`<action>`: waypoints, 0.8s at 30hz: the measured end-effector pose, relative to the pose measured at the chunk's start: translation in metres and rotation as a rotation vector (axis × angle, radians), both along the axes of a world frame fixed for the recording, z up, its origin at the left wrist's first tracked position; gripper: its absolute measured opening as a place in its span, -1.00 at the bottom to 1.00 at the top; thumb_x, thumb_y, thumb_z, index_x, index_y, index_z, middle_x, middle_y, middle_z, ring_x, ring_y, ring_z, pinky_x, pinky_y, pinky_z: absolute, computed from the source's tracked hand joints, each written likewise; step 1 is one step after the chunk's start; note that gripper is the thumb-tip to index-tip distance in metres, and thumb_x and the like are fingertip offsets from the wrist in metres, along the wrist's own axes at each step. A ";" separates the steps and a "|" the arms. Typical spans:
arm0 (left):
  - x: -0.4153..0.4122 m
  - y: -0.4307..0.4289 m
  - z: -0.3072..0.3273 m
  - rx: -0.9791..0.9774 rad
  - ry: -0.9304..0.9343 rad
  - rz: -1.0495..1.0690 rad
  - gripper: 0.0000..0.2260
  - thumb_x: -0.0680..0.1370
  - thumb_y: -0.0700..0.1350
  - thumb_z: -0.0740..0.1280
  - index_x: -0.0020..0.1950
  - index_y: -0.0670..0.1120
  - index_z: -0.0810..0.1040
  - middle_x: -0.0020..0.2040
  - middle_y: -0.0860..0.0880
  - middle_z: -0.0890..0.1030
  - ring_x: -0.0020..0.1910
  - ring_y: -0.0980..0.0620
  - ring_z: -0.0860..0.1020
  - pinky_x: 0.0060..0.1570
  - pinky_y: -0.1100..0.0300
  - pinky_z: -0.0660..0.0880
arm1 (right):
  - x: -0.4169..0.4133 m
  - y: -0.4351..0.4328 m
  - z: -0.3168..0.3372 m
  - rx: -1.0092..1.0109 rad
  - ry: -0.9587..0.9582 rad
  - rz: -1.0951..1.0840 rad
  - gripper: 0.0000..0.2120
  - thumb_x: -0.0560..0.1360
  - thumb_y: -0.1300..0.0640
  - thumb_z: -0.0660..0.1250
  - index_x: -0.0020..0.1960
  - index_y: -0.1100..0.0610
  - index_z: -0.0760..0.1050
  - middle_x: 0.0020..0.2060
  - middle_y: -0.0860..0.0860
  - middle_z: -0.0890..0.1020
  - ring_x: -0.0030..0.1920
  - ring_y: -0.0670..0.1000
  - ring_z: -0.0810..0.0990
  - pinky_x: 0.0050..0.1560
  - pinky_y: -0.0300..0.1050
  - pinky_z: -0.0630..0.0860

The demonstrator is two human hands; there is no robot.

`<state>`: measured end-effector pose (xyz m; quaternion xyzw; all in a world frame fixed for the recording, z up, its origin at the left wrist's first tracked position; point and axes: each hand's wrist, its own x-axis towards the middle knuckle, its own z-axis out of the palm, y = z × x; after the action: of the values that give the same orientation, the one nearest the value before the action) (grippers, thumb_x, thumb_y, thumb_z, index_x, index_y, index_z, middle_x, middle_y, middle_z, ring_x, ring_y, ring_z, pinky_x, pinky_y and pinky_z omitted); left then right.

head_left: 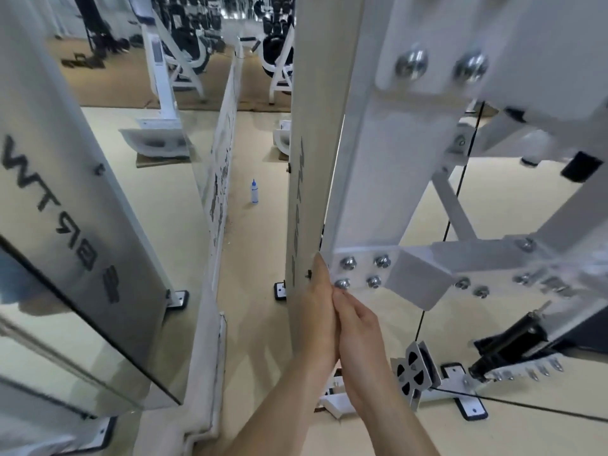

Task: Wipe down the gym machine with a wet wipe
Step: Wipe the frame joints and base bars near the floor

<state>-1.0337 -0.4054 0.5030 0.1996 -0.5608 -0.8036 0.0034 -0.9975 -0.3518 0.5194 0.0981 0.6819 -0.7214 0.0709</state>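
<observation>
Left hand (316, 304) and right hand (357, 337) pressed palm to palm, fingers straight — grip flat, contents between palms cannot tell — fingertips touch white gym machine (368, 192) beside its bolted plate (362, 273)

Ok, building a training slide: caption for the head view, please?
Person's left hand and right hand pressed together at the bolted plate of the gym machine; no wipe visible.
</observation>
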 end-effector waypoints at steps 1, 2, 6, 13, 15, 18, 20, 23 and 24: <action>0.002 0.000 0.013 -0.043 0.015 -0.022 -0.49 0.53 0.36 0.21 -0.38 -0.03 0.40 -0.45 0.03 0.46 -0.45 0.05 0.46 -0.36 0.18 0.38 | 0.003 0.002 0.011 -0.002 0.018 0.018 -0.71 0.65 0.10 0.15 -0.02 0.15 0.62 -0.10 0.04 0.72 0.00 -0.03 0.67 0.02 -0.15 0.57; 0.001 0.001 0.029 -0.068 0.045 -0.044 -0.46 0.52 0.40 0.18 -0.39 -0.03 0.42 -0.44 0.05 0.47 -0.43 0.06 0.46 -0.30 0.14 0.39 | 0.004 0.004 0.026 0.002 0.035 0.032 -0.72 0.65 0.10 0.16 -0.04 0.12 0.63 -0.11 0.02 0.72 -0.02 -0.07 0.67 -0.03 -0.22 0.57; -0.001 0.005 0.087 0.077 0.162 -0.092 -0.57 0.60 0.29 0.14 0.07 0.04 0.67 -0.05 0.06 0.70 -0.12 0.12 0.63 0.09 0.16 0.53 | 0.003 0.010 0.073 0.008 0.124 0.039 -0.75 0.64 0.11 0.18 -0.04 0.06 0.63 -0.13 -0.07 0.72 -0.07 -0.19 0.66 -0.15 -0.41 0.50; -0.005 0.000 0.185 0.031 0.167 -0.092 -0.63 0.58 0.30 0.18 -0.05 0.01 0.49 -0.23 -0.19 0.29 -0.29 -0.05 0.28 -0.38 0.23 0.37 | -0.004 0.013 0.162 0.046 0.270 0.024 -0.87 0.59 0.09 0.27 0.07 0.05 0.56 -0.05 -0.09 0.69 0.07 -0.14 0.62 -0.07 -0.35 0.49; -0.008 0.000 0.203 0.010 0.241 -0.113 -0.77 0.64 0.15 0.17 0.10 0.07 0.54 -0.27 -0.28 0.32 -0.32 0.00 0.34 -0.33 0.24 0.40 | -0.004 0.011 0.189 0.044 0.326 0.024 -0.81 0.57 0.08 0.33 0.16 -0.09 0.53 0.05 -0.19 0.66 0.14 -0.24 0.57 -0.02 -0.40 0.50; -0.006 -0.006 0.226 0.044 0.333 -0.138 -0.68 0.46 0.13 0.33 0.05 -0.07 0.58 -0.30 0.06 0.49 -0.30 0.14 0.51 -0.26 0.25 0.43 | -0.003 0.007 0.225 0.039 0.458 0.041 -0.75 0.55 0.07 0.37 0.17 -0.20 0.49 0.05 -0.28 0.62 0.11 -0.37 0.53 -0.06 -0.51 0.44; -0.009 -0.008 0.239 -0.052 0.396 -0.165 -0.73 0.42 0.19 0.39 -0.06 0.04 0.54 -0.21 0.14 0.52 -0.23 0.21 0.55 -0.25 0.29 0.44 | -0.003 0.006 0.244 0.081 0.559 0.043 -0.75 0.56 0.02 0.35 0.22 -0.17 0.50 0.10 -0.21 0.62 0.16 -0.29 0.54 0.00 -0.40 0.49; -0.010 -0.007 0.272 -0.235 0.536 -0.146 -0.71 0.57 0.18 0.27 -0.05 -0.05 0.50 -0.27 0.05 0.49 -0.31 0.16 0.53 -0.35 0.30 0.43 | -0.003 0.006 0.271 0.173 0.717 0.014 -0.75 0.60 0.02 0.28 0.26 -0.13 0.51 0.12 -0.20 0.60 0.18 -0.20 0.55 0.04 -0.28 0.52; -0.012 -0.007 0.286 -0.218 0.517 -0.156 -0.69 0.61 0.15 0.20 -0.10 -0.08 0.49 -0.31 0.02 0.48 -0.36 0.13 0.50 -0.39 0.31 0.41 | -0.004 0.007 0.282 0.195 0.759 0.008 -0.75 0.62 0.02 0.26 0.28 -0.12 0.50 0.13 -0.20 0.59 0.20 -0.17 0.55 0.06 -0.25 0.53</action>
<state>-1.0460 -0.4123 0.7893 -0.0569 -0.6380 -0.7606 0.1059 -1.0016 -0.3452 0.8011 -0.1721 0.7254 -0.6378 -0.1933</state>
